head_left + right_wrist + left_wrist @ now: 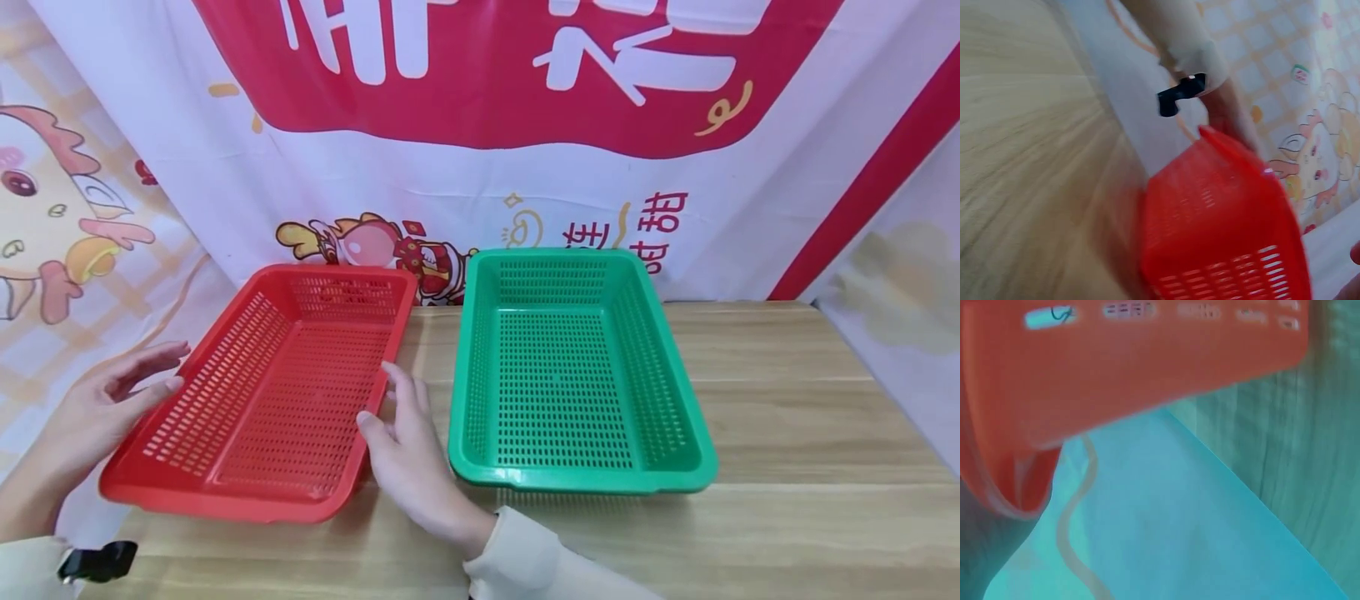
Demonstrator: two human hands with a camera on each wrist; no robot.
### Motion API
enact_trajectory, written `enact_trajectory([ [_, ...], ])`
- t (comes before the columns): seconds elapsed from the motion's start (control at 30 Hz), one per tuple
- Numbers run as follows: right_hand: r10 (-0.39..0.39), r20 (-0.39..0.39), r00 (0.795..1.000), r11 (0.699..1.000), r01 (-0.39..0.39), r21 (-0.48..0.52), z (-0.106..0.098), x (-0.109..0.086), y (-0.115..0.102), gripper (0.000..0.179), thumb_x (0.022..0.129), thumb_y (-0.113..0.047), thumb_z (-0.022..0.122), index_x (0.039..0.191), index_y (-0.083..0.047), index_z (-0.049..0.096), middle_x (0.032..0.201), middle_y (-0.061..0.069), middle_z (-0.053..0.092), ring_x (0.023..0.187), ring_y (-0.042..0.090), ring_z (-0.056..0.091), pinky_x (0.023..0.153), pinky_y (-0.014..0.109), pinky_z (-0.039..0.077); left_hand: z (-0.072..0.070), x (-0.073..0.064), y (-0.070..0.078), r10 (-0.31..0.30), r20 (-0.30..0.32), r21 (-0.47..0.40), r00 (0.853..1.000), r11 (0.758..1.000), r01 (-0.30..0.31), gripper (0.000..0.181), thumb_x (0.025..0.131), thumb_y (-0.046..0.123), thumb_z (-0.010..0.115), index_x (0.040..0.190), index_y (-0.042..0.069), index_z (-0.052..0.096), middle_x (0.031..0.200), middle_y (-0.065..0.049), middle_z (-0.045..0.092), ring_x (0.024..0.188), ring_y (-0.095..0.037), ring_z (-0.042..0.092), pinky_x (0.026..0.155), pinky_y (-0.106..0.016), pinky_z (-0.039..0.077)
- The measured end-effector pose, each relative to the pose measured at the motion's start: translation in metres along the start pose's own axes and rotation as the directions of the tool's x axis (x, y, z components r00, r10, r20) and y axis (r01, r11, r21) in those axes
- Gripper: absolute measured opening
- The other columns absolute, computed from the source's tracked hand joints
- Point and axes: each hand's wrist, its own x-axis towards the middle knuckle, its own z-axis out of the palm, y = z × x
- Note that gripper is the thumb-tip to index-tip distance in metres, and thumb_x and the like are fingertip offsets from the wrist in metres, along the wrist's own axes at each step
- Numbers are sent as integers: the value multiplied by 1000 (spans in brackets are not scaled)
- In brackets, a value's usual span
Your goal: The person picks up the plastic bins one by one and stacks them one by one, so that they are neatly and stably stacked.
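Note:
A red plastic basket [217,505] with slotted walls rests on the left part of the table, its inside bare. At its left rim is my left hand [93,421], thumb close to the edge and fingers loosely bent. My right hand [411,462] lies along the right rim, with thumb and fingertips spread at the edge. In the left wrist view the basket's outer wall [1129,375] fills the top. The right wrist view shows the wall from the other side, with a bit of the right hand at the lower right corner.
To the right stands a green plastic basket [585,480] with nothing in it. Both baskets are on a wood-grain table [795,417]. A printed cloth [390,167] hangs behind and along the sides. A black band [99,562] is on the left wrist.

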Motion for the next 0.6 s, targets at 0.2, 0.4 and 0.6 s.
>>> enact_trajectory([
  [0.2, -21, -52, 998, 996, 25, 81, 13, 6, 16, 59, 109, -18, 53, 163, -31, 31, 156, -5, 38, 129, 18, 61, 99, 24, 57, 1, 4, -12, -20, 27, 4, 999, 1000, 20, 68, 107, 42, 57, 166, 18, 33, 162, -25, 41, 107, 27, 42, 74, -2, 45],
  [0.4, 1, -63, 998, 995, 6, 99, 18, 14, 25, 60, 110, -19, 53, 163, -31, 29, 153, -7, 38, 125, 18, 62, 98, 27, 59, 5, 2, -22, -61, 54, -93, 997, 993, 66, 69, 106, 42, 59, 167, 26, 30, 163, -2, 46, 96, 25, 59, 72, -22, 63],
  [0.6, 14, -80, 997, 994, -6, 110, 24, 21, 30, 62, 109, -16, 54, 163, -32, 28, 155, -9, 37, 138, 17, 52, 109, 31, 54, 6, 7, -25, -152, 185, -197, 971, 962, 188, 73, 107, 43, 57, 169, 30, 21, 107, 47, 51, 83, -10, 77, 68, -42, 66],
])
